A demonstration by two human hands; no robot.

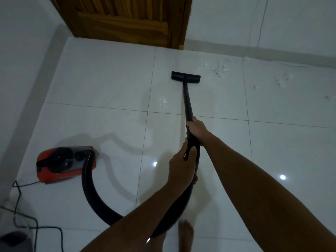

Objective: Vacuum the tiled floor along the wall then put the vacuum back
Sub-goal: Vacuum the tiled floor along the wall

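Observation:
A red canister vacuum (63, 163) sits on the white tiled floor (101, 79) at the left. Its black hose (91, 190) curves from the canister up to the handle in my hands. My right hand (197, 128) grips the black wand (187, 100) high up. My left hand (180, 166) holds the curved handle just below it. The black floor nozzle (185, 77) rests flat on a tile near the far wall. White scraps of debris (221, 70) lie just right of the nozzle, along the wall.
A wooden door (127, 20) stands closed at the far wall. More white scraps (281, 80) dot the tiles to the right. A black power cord (23, 211) trails over the floor at lower left. My bare foot (185, 233) shows at the bottom.

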